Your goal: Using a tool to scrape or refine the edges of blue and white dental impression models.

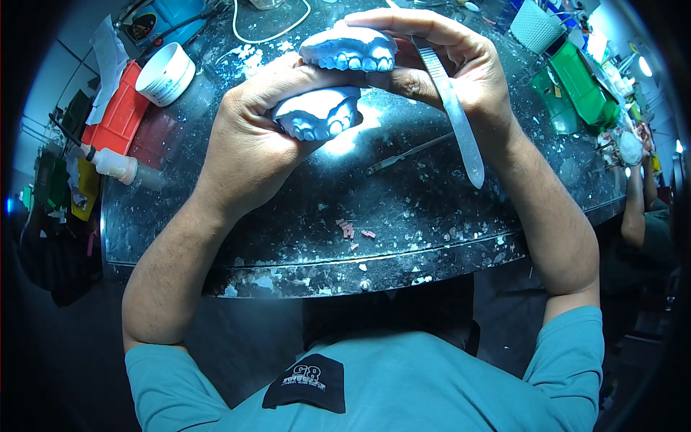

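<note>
Plaster casts of teeth (350, 54), two pale blue-white, arch-shaped pieces, sit in the person's hands above a black, white-spattered workbench (288, 216). The right hand (471, 75) holds the upper cast between its forefinger, laid over the top, and its thumb, underneath. That same hand also carries a flat, silvery metal knife-like tool (455, 122) with a ridged grip and a rounded end, which slants down toward the wearer. The left hand (248, 133) is closed around the lower cast (317, 115), its row of teeth facing the wearer; its thumb reaches up near the upper cast, though whether they touch I cannot tell.

Below the right hand, a slim metal instrument (410, 155) lies on the workbench, and nearer the wearer than both hands is a loose cluster of small pink pieces (348, 229). Left of the left hand stand a white, round plastic tub (165, 75) and a red plastic bin (115, 111). Well right of the right hand is a bright green plastic bin (584, 86).
</note>
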Action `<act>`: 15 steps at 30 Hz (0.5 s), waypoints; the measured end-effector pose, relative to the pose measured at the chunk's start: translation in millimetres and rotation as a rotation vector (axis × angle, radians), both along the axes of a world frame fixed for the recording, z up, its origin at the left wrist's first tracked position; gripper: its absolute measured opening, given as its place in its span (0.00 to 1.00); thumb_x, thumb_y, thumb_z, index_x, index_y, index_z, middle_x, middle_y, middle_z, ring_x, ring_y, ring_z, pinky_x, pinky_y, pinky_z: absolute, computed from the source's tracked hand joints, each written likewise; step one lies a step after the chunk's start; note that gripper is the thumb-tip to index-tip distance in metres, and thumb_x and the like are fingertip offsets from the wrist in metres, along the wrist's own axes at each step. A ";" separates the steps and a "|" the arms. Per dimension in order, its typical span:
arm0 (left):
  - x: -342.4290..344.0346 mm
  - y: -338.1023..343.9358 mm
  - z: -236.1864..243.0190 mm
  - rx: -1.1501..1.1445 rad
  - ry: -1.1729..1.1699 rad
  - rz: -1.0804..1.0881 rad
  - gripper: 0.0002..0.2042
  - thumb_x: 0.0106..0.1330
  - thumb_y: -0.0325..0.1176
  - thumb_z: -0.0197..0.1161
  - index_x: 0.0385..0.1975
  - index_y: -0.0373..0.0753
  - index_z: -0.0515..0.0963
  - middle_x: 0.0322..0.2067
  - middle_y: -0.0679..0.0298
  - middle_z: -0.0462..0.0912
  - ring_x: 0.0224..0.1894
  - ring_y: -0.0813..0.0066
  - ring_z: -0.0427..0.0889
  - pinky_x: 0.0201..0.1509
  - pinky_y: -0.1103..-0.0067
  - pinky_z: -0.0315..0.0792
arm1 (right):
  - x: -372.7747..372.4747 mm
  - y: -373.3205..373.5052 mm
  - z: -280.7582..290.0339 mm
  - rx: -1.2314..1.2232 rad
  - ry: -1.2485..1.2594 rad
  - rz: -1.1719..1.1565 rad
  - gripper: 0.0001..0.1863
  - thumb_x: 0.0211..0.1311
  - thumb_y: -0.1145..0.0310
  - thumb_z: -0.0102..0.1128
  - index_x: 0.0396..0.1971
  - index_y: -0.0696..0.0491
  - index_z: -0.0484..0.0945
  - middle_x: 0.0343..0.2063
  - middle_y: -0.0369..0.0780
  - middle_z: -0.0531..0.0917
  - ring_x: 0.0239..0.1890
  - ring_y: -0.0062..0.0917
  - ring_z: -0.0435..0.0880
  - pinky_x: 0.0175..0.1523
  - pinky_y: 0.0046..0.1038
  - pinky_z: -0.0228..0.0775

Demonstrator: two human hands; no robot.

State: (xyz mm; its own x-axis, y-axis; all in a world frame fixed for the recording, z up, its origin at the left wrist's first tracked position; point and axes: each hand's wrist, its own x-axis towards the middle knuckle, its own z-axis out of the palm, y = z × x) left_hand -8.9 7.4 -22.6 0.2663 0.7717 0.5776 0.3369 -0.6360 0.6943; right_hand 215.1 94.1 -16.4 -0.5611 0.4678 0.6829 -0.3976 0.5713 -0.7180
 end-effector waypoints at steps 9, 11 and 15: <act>-3.9 -0.3 2.9 -0.070 0.084 0.001 0.20 0.57 0.28 0.75 0.51 0.38 0.83 0.51 0.60 0.85 0.55 0.70 0.82 0.62 0.73 0.75 | -0.5 -1.2 -0.9 0.010 0.019 -0.013 0.21 0.60 0.73 0.70 0.54 0.58 0.81 0.50 0.46 0.85 0.54 0.30 0.85 0.62 0.32 0.77; 3.6 -3.5 10.6 -0.239 -0.061 -0.011 0.19 0.58 0.28 0.75 0.51 0.37 0.83 0.48 0.61 0.85 0.49 0.74 0.82 0.55 0.77 0.75 | 0.1 -6.9 0.2 -0.154 -0.033 -0.096 0.21 0.61 0.71 0.71 0.54 0.59 0.80 0.48 0.46 0.86 0.51 0.28 0.86 0.59 0.30 0.80; -3.6 -1.4 17.4 -0.790 -0.569 -0.204 0.20 0.69 0.36 0.60 0.54 0.28 0.77 0.23 0.76 0.69 0.25 0.85 0.62 0.30 0.83 0.58 | 3.9 -5.0 -1.9 -0.460 -0.153 -0.080 0.24 0.68 0.61 0.65 0.54 0.65 0.77 0.46 0.47 0.84 0.48 0.30 0.87 0.55 0.31 0.83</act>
State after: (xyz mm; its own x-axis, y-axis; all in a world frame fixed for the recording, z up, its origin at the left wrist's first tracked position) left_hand -12.6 6.0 -5.2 0.2797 0.9601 0.0005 -0.2419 0.0700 0.9678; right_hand 219.0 89.1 -18.3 -0.5887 0.7474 0.3078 -0.2355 0.2057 -0.9499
